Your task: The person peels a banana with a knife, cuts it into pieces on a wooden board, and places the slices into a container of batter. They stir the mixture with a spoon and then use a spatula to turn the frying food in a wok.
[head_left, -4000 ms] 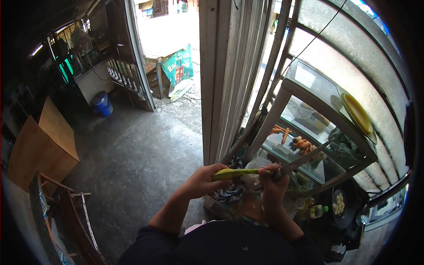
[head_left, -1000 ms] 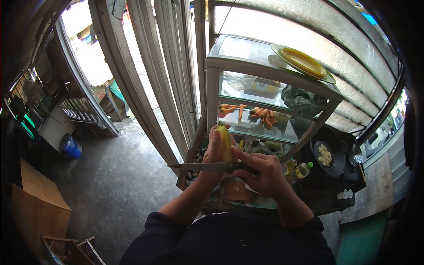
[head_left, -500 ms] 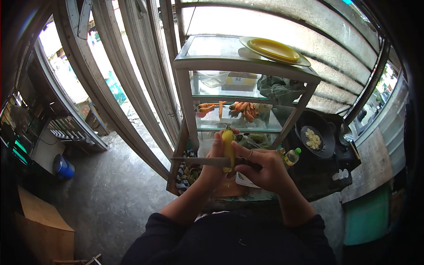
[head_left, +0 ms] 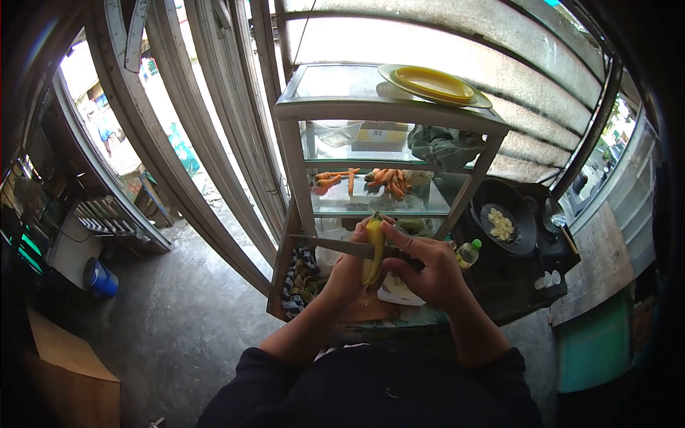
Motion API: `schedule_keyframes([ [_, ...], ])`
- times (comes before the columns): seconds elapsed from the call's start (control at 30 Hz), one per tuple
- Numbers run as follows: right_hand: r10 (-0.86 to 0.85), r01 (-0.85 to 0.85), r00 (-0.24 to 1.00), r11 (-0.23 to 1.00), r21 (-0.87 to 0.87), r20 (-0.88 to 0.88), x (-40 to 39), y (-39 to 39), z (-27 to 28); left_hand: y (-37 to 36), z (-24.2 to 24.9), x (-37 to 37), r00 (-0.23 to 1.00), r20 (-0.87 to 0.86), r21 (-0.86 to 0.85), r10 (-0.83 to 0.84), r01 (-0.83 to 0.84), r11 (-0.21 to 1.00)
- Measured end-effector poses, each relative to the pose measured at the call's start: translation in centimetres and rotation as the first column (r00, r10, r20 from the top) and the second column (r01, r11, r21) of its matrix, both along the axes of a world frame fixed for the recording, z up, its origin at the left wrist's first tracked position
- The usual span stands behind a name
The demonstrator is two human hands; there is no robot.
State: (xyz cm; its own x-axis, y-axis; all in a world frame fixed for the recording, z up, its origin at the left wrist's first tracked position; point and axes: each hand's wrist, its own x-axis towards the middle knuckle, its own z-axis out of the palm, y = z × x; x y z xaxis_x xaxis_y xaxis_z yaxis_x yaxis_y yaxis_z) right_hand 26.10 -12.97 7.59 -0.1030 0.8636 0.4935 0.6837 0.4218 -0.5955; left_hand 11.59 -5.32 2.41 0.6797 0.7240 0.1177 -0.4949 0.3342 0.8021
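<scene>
My left hand (head_left: 347,274) is wrapped round a long yellow-green vegetable (head_left: 374,246), which stands nearly upright with its stem end on top. My right hand (head_left: 427,267) grips a knife, its thumb and fingers close against the vegetable's right side. The knife (head_left: 328,245) points left, its blade crossing the vegetable and reaching past my left hand; the handle is mostly hidden in my right hand. Below the hands, a white container (head_left: 401,292) is partly covered by my right hand. A brown board (head_left: 367,309) lies beneath them.
A glass cabinet (head_left: 391,111) holds carrots (head_left: 391,181) on a shelf and a yellow plate (head_left: 435,83) on top. To the right are a bottle (head_left: 468,255) and a dark pan (head_left: 524,230) with pale yellow pieces. A checkered cloth (head_left: 291,299) lies at the left.
The vegetable and both hands are slightly lower. The knife blade has tilted, its tip now higher than before. More of the white container shows, and the view has shifted a little.
</scene>
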Motion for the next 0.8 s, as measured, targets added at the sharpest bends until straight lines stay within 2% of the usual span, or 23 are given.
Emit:
schedule_keyframes([
  [0.13,-0.019,0.019,1.000,1.000,0.018,0.013,0.4,0.7,-0.3,0.0,-0.3,-0.6,0.999,-0.016,-0.030,-0.044,0.043,0.999],
  [0.2,0.032,-0.033,0.999,0.997,-0.065,-0.019,0.5,0.8,0.3,0.0,-0.3,-0.5,0.997,-0.059,-0.046,0.059,-0.062,0.997],
  [0.23,0.034,-0.036,0.999,0.997,-0.065,-0.020,0.5,1.0,0.5,0.1,-0.1,-0.6,0.996,-0.059,-0.047,0.062,-0.065,0.997],
  [0.3,0.047,-0.056,0.998,0.977,-0.208,-0.047,0.4,1.2,0.7,0.4,0.3,-1.0,0.993,-0.098,-0.080,0.070,-0.078,0.994],
  [0.33,0.051,-0.060,0.998,0.976,-0.209,-0.048,0.2,1.4,0.5,0.7,-0.1,-1.4,0.992,-0.098,-0.081,0.073,-0.081,0.993],
  [0.4,0.062,-0.072,0.995,0.990,-0.125,-0.083,-0.3,2.0,0.1,1.5,-1.2,-2.2,0.996,-0.091,0.106,-0.001,0.011,0.994],
  [0.53,0.119,-0.132,0.981,0.988,-0.077,-0.154,-0.9,3.4,-0.9,2.4,-1.8,-3.5,0.993,-0.116,0.172,0.022,-0.002,0.985],
  [0.6,0.089,-0.080,0.995,0.985,-0.150,0.050,-1.2,3.8,-0.6,3.0,-2.0,-4.2,0.971,-0.237,0.073,0.036,-0.020,0.997],
  [0.63,0.101,-0.093,0.994,0.984,-0.150,0.051,-1.5,4.2,-0.9,2.9,-2.0,-4.4,0.970,-0.237,0.073,0.049,-0.032,0.997],
  [0.7,0.086,-0.074,0.991,0.990,-0.119,0.099,-2.1,5.3,-2.1,2.7,-2.1,-4.8,0.971,-0.216,-0.094,0.106,-0.129,0.987],
  [0.8,0.146,-0.135,0.986,0.982,-0.130,0.077,-3.5,6.5,-2.7,2.8,-3.7,-6.0,0.975,-0.173,-0.081,0.136,-0.152,0.985],
])
